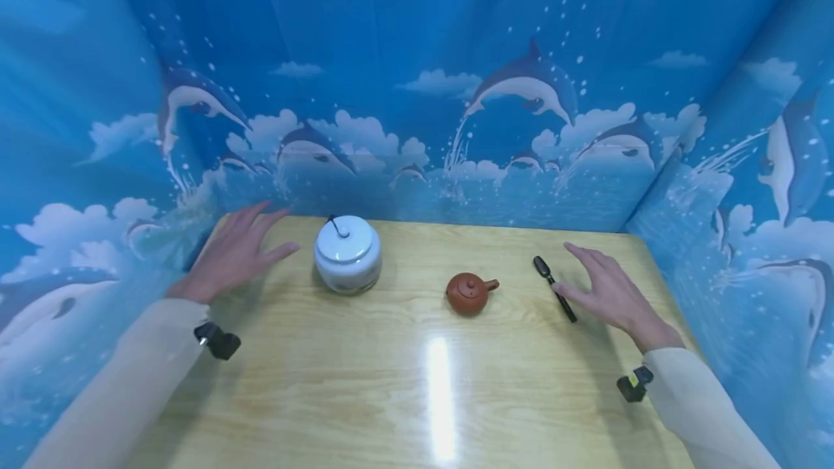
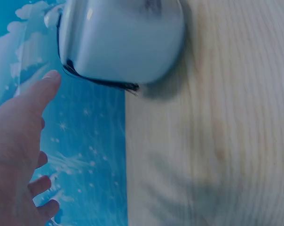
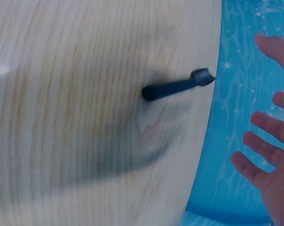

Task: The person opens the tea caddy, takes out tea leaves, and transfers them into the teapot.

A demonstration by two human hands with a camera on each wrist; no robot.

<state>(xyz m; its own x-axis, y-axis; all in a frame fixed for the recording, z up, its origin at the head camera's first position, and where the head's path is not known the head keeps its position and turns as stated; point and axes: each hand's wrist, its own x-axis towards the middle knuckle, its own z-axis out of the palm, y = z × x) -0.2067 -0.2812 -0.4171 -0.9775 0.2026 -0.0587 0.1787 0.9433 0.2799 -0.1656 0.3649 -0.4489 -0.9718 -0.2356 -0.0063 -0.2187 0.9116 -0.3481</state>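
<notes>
A white lidded ceramic jar (image 1: 347, 259) stands at the back left of the table, a dark cord by its lid knob. My left hand (image 1: 237, 252) hovers to the left of it, fingers spread and holding nothing; the left wrist view shows the thumb apart from the jar (image 2: 123, 42). Right of the jar sits a small reddish-brown clay teapot (image 1: 468, 294) with its lid on, its handle pointing right. Farther right lies a slim black scoop (image 1: 554, 288). My right hand (image 1: 609, 292) hangs above and beside this scoop (image 3: 172, 88), fingers apart and nothing held.
The wooden table (image 1: 352, 382) carries a bright light reflection near its front middle. Blue curtains (image 1: 417, 93) printed with dolphins and clouds enclose it at the back and both sides. A small black device is strapped to each wrist.
</notes>
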